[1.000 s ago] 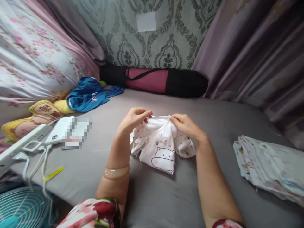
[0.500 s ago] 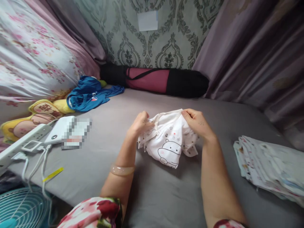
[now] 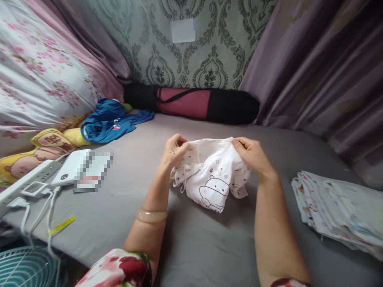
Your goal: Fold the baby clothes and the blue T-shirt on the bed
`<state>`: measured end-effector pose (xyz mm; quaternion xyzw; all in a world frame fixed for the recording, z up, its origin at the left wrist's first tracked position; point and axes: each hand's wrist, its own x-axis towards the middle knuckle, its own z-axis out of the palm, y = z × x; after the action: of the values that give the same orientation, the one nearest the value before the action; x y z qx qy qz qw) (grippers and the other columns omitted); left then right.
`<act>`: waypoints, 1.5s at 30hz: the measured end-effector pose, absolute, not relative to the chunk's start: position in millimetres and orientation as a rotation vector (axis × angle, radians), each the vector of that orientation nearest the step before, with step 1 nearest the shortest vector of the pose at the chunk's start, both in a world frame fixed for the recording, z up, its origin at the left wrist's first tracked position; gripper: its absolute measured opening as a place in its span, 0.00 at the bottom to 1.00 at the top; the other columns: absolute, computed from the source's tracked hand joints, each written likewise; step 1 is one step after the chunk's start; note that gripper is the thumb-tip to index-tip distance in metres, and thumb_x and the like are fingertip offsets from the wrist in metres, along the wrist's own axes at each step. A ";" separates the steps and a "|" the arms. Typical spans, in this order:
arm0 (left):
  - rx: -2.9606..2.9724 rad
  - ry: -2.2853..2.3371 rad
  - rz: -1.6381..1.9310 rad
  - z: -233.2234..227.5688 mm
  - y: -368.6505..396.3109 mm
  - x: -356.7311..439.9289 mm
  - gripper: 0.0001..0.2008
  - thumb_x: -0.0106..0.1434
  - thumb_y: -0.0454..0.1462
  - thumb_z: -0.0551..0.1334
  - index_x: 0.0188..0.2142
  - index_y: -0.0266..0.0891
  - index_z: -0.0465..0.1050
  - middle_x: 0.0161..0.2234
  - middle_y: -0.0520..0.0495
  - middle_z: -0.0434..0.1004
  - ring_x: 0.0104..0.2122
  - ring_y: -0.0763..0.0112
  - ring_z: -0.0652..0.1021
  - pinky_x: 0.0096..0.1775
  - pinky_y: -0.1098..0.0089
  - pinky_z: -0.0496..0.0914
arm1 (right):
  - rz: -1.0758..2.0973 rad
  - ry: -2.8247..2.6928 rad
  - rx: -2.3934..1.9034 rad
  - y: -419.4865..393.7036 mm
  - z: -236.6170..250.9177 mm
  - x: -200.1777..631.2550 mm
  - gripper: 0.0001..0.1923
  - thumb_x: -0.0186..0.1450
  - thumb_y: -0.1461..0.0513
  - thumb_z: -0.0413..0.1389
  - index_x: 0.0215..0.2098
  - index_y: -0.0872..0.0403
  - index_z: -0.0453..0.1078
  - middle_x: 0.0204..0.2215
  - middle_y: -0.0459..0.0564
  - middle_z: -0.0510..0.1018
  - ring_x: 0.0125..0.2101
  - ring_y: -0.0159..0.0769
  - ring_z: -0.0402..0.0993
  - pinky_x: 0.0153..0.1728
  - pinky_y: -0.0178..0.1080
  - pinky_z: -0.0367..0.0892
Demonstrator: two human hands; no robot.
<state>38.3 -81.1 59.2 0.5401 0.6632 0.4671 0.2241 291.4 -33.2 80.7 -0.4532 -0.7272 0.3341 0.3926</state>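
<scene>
A small white baby shirt (image 3: 209, 179) with a hippo drawing and tie strings hangs between my two hands, just above the grey bed sheet (image 3: 125, 191). My left hand (image 3: 176, 149) pinches one shoulder of it, fingers closed. At the other shoulder my right hand (image 3: 249, 153) grips the cloth between thumb and fingers. The neckline is drawn out between them, and the printed front faces me. The lower part of the shirt bunches and folds under itself; whether it touches the sheet I cannot tell.
A stack of folded baby clothes (image 3: 338, 211) lies at the right. At the left are a power strip (image 3: 18, 187) with cables, a white box-like device (image 3: 72, 165), a blue garment (image 3: 110, 123) and a yellow plush cushion (image 3: 20, 163). A black and maroon bag (image 3: 185, 103) lies along the wall; a fan (image 3: 26, 267) stands lower left.
My left hand has risen slightly and turned, and the shirt's neckline is now spread wider and straighter. My right hand keeps its grip. The view has shifted a little.
</scene>
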 end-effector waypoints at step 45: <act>2.032 1.463 1.548 113.0 -163.7 16.5 0.09 0.62 0.42 0.62 0.31 0.38 0.71 0.24 0.53 0.68 0.24 0.76 0.65 0.28 0.73 0.61 | 0.642 -2.149 -1.029 -100.4 175.3 269.4 0.26 0.62 0.42 0.52 0.29 0.55 0.74 0.24 0.46 0.72 0.24 0.32 0.63 0.24 0.36 0.56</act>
<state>16.5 -163.7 113.0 0.6869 0.4945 0.5233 0.0988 269.4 -100.4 175.3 -0.3934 -0.8220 0.2454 0.3307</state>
